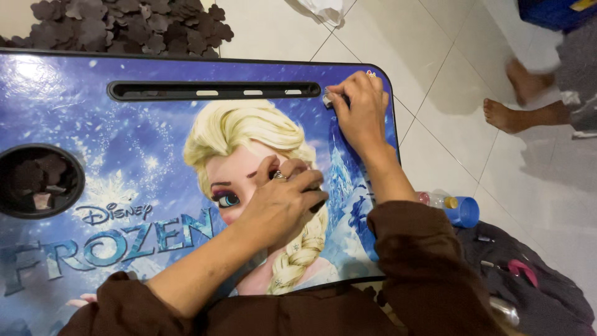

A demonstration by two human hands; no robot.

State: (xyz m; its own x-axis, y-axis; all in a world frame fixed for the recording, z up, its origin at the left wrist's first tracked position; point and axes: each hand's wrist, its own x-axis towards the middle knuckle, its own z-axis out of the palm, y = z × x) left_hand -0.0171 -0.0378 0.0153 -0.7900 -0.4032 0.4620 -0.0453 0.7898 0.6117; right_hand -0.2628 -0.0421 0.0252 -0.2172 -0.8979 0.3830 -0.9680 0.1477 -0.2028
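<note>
Both hands are down on a small lap counter (93, 124) with a blue cartoon print on top. The left hand (283, 202) sits near the middle, fingers curled shut around something dark; only a bit peeks out past the knuckles, so I can't tell what it is. There's a ring (279, 176) on one finger. The right hand (359, 112) is up by the far right corner, fingertips pinched on a small grey piece (327, 99) right at the end of the long slot (214, 91). The round cup hole (38, 180) on the left has dark brown cutouts in it, and a pile of the same cutouts (124, 25) lies on the floor beyond.
</note>
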